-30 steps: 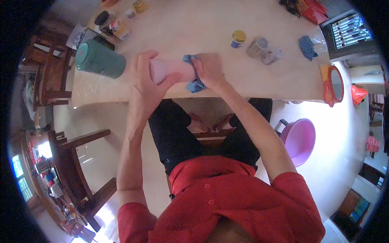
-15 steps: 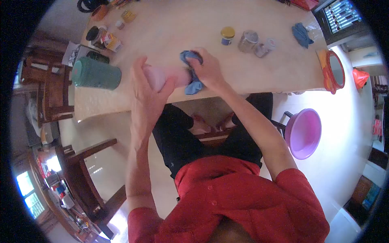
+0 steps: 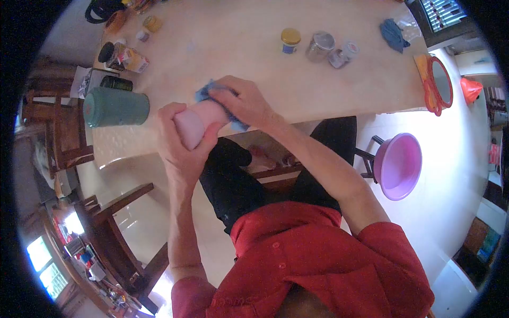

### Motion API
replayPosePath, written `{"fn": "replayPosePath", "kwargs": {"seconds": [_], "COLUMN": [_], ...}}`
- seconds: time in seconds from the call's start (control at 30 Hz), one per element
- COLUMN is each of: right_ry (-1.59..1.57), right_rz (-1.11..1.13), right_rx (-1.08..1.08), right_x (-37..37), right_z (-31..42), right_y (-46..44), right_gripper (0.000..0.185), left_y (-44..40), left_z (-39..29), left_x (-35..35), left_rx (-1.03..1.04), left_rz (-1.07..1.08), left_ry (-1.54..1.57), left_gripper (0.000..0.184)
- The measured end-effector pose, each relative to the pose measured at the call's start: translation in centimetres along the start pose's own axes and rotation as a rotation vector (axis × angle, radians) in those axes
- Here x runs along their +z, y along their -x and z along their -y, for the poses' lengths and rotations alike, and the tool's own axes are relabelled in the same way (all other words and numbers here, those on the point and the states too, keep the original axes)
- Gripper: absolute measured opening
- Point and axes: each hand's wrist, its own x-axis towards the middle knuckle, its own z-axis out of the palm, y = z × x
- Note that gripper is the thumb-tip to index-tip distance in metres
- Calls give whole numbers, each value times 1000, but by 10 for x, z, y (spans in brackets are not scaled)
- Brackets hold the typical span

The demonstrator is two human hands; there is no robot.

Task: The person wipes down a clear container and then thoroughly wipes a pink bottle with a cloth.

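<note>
A pale pink cylindrical container [image 3: 192,127] lies tilted above the table's near edge, its flat round end facing me. My left hand [image 3: 180,139] is wrapped round that end, thumb along the near side. My right hand [image 3: 243,100] is closed on a blue cloth [image 3: 204,91] and presses it against the container's far end. The cloth and fingers hide that end. To the left of my left hand, a green cylindrical canister [image 3: 119,107] lies on its side.
On the table [image 3: 222,47] stand a gold-lidded jar [image 3: 290,41], a clear jar [image 3: 320,46] and a small container [image 3: 343,54]. Another blue cloth [image 3: 393,36] and a red-framed mirror [image 3: 440,85] lie at the right. A purple basin [image 3: 400,167] sits beyond my right leg.
Both hands have moved down and to the left with the pink container. The right hand's cloth has shifted over the container's far end. The view has shifted slightly.
</note>
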Motion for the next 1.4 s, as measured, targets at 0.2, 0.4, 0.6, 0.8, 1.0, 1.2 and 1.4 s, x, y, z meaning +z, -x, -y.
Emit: {"fn": "replayPosePath", "kwargs": {"seconds": [0.2,0.4,0.6,0.8,1.0,1.2,1.4], "right_ry": [394,276,345,88,-187,234,775], "right_rz": [-58,-231,-239,-319,-404,-147,169], "right_rx": [102,91,51,289,275,-254,-526], "right_x": [-20,-13,-16,-16,-28,-45,-21], "right_z": [-45,-50,-44,-45,5,84,105], "right_y": [2,11,9,9,-4,-22,-19], "right_gripper": [30,30,24,30,31,24,37], "left_y": [0,0,-5,-6,-26,-24,-11], "left_z": [6,-1,2,9,3,-8,5], "left_x": [1,-1,22,37,60,72,68], "left_rx": [125,171,-83,-223,-462,-237,-196], "left_rz": [-18,-75,-154,-325,-152,-82,-53], "left_ry": [-36,-215,141,432,693,759,604], "left_gripper": [52,63,78,85,73,68,60]}}
